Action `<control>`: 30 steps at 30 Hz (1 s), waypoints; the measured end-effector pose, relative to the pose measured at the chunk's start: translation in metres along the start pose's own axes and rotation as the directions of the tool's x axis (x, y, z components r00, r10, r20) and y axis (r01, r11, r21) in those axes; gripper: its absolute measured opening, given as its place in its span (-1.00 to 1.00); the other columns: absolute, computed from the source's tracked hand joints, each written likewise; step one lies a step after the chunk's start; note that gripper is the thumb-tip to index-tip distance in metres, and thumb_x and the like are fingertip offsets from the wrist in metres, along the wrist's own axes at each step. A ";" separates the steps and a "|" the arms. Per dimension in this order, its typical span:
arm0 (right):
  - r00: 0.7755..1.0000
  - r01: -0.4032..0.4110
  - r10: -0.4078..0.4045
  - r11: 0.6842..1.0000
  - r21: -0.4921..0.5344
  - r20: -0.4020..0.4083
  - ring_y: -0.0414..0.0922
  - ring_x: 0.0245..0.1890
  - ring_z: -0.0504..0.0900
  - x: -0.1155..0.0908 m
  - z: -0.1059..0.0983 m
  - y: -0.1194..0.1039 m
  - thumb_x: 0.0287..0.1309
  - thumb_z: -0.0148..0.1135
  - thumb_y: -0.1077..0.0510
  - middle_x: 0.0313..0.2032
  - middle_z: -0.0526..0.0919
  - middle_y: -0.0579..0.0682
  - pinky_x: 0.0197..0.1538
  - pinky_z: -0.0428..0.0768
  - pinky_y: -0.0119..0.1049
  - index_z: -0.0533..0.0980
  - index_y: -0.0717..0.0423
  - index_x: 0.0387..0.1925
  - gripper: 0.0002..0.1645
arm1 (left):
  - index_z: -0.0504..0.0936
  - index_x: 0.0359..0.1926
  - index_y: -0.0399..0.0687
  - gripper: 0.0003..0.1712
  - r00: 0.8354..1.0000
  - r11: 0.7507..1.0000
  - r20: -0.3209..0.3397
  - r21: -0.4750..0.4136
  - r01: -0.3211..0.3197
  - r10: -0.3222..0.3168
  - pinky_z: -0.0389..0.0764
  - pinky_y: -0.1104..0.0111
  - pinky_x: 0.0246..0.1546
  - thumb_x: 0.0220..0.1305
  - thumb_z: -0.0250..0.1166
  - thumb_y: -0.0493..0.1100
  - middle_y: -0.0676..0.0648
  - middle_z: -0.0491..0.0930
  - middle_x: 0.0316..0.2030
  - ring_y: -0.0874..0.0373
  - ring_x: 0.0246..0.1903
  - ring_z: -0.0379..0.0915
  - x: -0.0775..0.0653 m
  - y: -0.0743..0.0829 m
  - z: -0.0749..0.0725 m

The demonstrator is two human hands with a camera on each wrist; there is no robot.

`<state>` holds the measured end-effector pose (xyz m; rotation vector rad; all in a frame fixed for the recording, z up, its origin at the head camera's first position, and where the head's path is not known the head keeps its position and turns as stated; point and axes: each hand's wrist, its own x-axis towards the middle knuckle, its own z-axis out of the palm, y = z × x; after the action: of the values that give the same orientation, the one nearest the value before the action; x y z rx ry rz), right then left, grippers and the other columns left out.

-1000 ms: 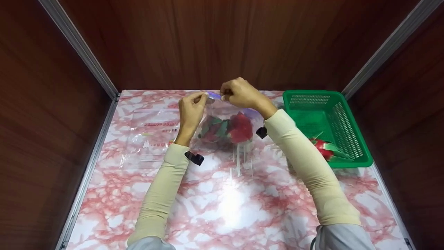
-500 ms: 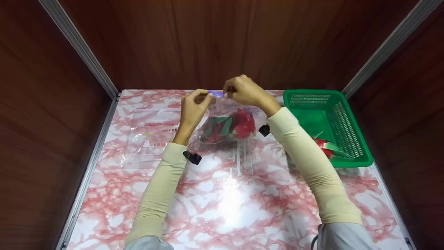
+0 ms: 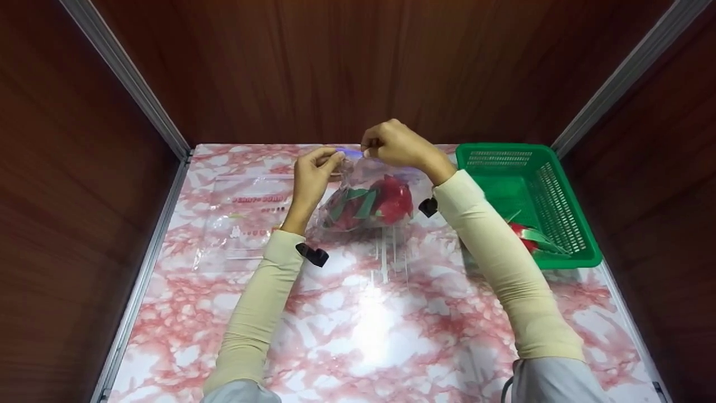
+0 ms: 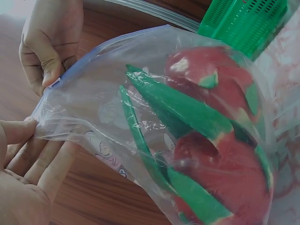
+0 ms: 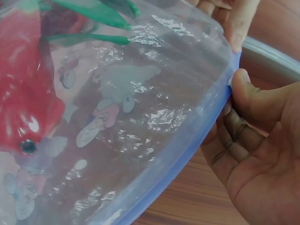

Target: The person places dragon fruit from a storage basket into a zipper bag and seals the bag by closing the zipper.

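A clear zip bag (image 4: 108, 89) with a blue-purple zip edge (image 5: 187, 154) hangs between both hands above the table. Inside lie two red dragon fruits, one (image 3: 394, 198) on the right and one (image 3: 345, 215) with long green leaf tips on the left. My left hand (image 3: 309, 184) pinches the bag's top corner between thumb and fingers. Close beside it, my right hand (image 3: 396, 144) pinches the zip edge, where a small white piece (image 5: 230, 82) shows under the thumb. Cartoon prints (image 5: 101, 122) mark the bag's film.
At the right stands a green basket (image 3: 587, 235) holding another dragon fruit (image 3: 526, 236). A flat clear bag with red lettering (image 3: 240, 224) lies on the marbled table (image 3: 335, 336) at the left. Wooden walls (image 3: 358, 67) enclose the back and sides.
Both hands have shifted slightly right. The left thumb and fingers spread a little, then drew closer together at the corner. The bag moved slightly with them.
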<state>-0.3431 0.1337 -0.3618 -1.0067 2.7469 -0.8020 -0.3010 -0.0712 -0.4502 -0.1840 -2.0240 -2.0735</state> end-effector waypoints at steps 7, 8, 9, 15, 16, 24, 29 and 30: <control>1.000 0.029 -0.029 0.999 0.026 0.006 -0.02 -0.25 0.63 0.007 0.004 0.005 0.44 0.24 0.32 -0.15 0.78 0.18 -0.02 0.79 -0.11 0.73 0.28 -0.12 -0.83 | 0.74 -0.02 -0.46 -0.73 0.999 0.999 -0.014 -0.019 0.043 -0.043 0.88 0.23 -0.28 0.45 0.40 -0.26 -0.23 0.82 -0.27 0.24 -0.43 0.77 0.001 -0.003 -0.007; 0.999 0.030 -0.030 0.999 0.026 0.011 -0.02 -0.25 0.63 0.007 0.005 0.006 0.44 0.24 0.32 -0.15 0.78 0.18 -0.02 0.79 -0.12 0.73 0.28 -0.12 -0.82 | 0.74 -0.02 -0.46 -0.72 0.999 0.999 -0.013 -0.018 0.047 -0.047 0.88 0.26 -0.29 0.45 0.40 -0.26 -0.23 0.82 -0.27 0.24 -0.43 0.77 0.001 -0.004 -0.008; 0.999 0.031 -0.032 0.999 0.026 0.016 -0.02 -0.25 0.62 0.008 0.005 0.006 0.44 0.24 0.32 -0.15 0.78 0.18 -0.03 0.78 -0.13 0.73 0.28 -0.12 -0.82 | 0.74 -0.02 -0.47 -0.72 0.999 0.999 -0.012 -0.017 0.049 -0.049 0.87 0.28 -0.29 0.45 0.40 -0.25 -0.24 0.82 -0.27 0.24 -0.42 0.77 0.001 -0.004 -0.009; 0.998 0.050 -0.051 0.998 0.022 0.045 -0.02 -0.30 0.61 0.013 0.004 0.008 0.41 0.29 0.26 -0.18 0.78 0.15 -0.12 0.75 -0.19 0.74 0.25 -0.12 -0.83 | 0.77 -0.07 -0.45 -0.75 0.999 0.999 -0.033 0.004 0.033 -0.033 0.86 0.35 -0.32 0.41 0.43 -0.26 -0.21 0.83 -0.29 0.26 -0.41 0.76 0.002 -0.003 -0.013; 0.997 0.054 -0.055 0.998 0.022 0.049 -0.02 -0.30 0.63 0.013 0.004 0.008 0.40 0.30 0.24 -0.18 0.79 0.15 -0.09 0.78 -0.18 0.75 0.24 -0.11 -0.82 | 0.77 -0.08 -0.45 -0.76 0.999 0.999 -0.037 0.002 0.035 -0.035 0.86 0.35 -0.33 0.40 0.44 -0.27 -0.20 0.83 -0.29 0.27 -0.42 0.76 0.002 -0.003 -0.014; 0.994 0.082 -0.084 0.996 0.023 0.068 -0.02 -0.25 0.70 0.017 0.005 0.013 0.37 0.32 0.20 -0.15 0.83 0.17 0.01 0.81 -0.09 0.76 0.24 -0.10 -0.79 | 0.76 -0.06 -0.49 -0.75 0.997 0.999 -0.057 -0.005 0.052 -0.052 0.85 0.40 -0.34 0.40 0.43 -0.31 -0.36 0.81 -0.19 0.30 -0.42 0.75 0.001 -0.004 -0.017; 0.992 0.088 -0.089 0.996 0.025 0.086 -0.04 -0.26 0.67 0.018 0.006 0.016 0.38 0.32 0.21 -0.16 0.82 0.16 -0.03 0.77 -0.17 0.76 0.25 -0.10 -0.79 | 0.77 -0.05 -0.48 -0.74 0.996 0.999 -0.069 -0.001 0.052 -0.052 0.85 0.38 -0.32 0.40 0.43 -0.29 -0.37 0.81 -0.20 0.30 -0.44 0.76 0.001 -0.007 -0.019; 0.992 0.087 -0.089 0.996 0.023 0.089 -0.05 -0.26 0.66 0.018 0.006 0.016 0.38 0.31 0.21 -0.16 0.82 0.16 -0.04 0.75 -0.19 0.76 0.25 -0.10 -0.80 | 0.77 -0.05 -0.48 -0.74 0.996 0.999 -0.073 -0.004 0.052 -0.053 0.85 0.38 -0.32 0.39 0.44 -0.30 -0.36 0.82 -0.21 0.30 -0.44 0.76 0.001 -0.007 -0.020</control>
<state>-0.3643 0.1300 -0.3738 -1.1387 2.6308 -0.7738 -0.3021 -0.0909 -0.4578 -0.0553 -2.0051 -2.0814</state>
